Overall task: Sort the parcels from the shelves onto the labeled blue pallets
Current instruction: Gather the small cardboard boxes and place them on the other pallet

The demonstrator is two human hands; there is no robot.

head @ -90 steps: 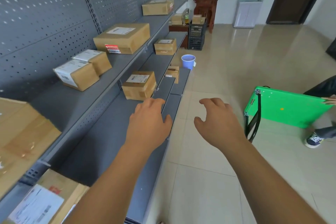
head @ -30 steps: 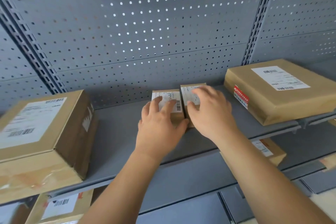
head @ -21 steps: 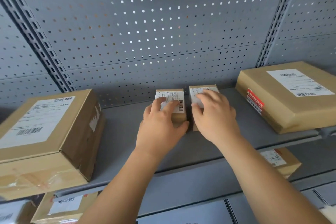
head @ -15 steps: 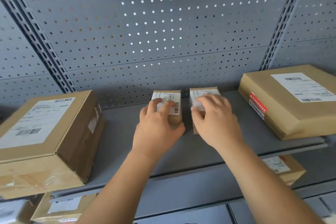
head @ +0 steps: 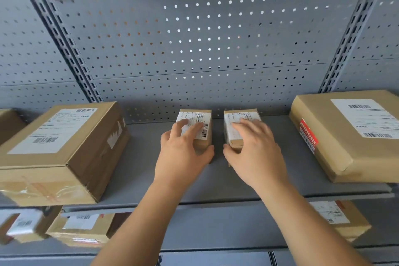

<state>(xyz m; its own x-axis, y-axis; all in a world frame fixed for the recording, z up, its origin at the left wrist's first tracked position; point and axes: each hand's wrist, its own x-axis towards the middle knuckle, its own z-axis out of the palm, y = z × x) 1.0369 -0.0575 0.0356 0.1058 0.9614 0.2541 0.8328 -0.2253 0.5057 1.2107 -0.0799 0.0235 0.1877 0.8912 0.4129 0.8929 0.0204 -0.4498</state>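
The left hand [head: 183, 153] clasps the left small parcel [head: 205, 119], the right hand [head: 257, 153] the right small parcel [head: 235, 117]. Both seem light, stiff cardboard; grip the sides.

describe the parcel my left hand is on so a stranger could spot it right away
Find the grey shelf against the perforated panel, between two big cardboard boxes. Two small parcels sit side by side there. Yours is the left small parcel, gripped by the left hand, its barcode running down the label's right edge.
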